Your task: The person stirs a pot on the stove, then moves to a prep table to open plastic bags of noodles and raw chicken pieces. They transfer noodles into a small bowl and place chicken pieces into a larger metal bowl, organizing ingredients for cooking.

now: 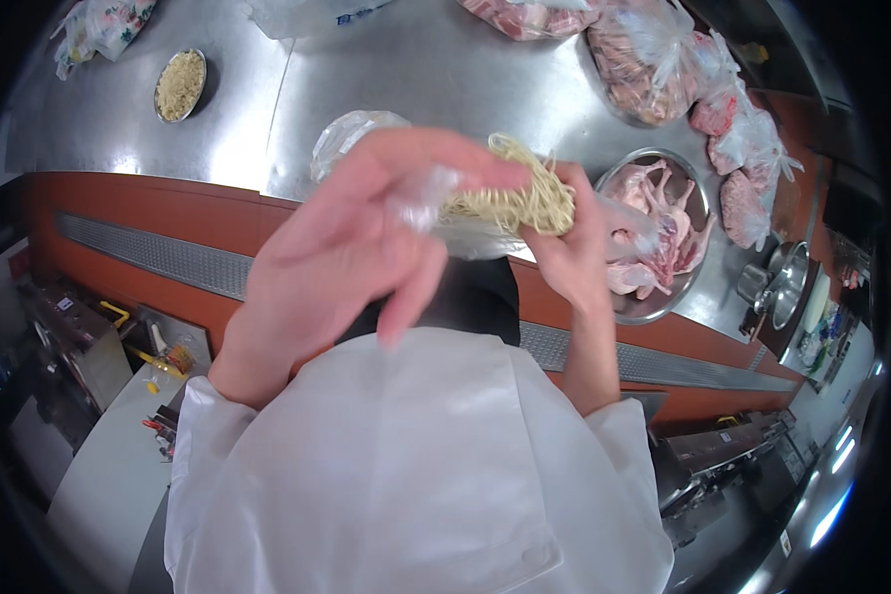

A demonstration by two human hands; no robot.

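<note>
A bundle of thin pale noodles is held up in my right hand, its fingers and thumb around the right end. Clear plastic film hangs under the noodles, and more shows to the right of that hand. My left hand is raised close to the camera and blurred; its upper fingers overlap the left side of the noodles. A crumpled piece of clear plastic shows among its fingers; whether they grip it is unclear. Behind this hand, a clear plastic bag lies on the steel table.
A steel bowl of raw poultry stands at right. Bagged raw meat lines the far right, near steel pots. A small dish of pale crumbly food and a patterned bag sit far left.
</note>
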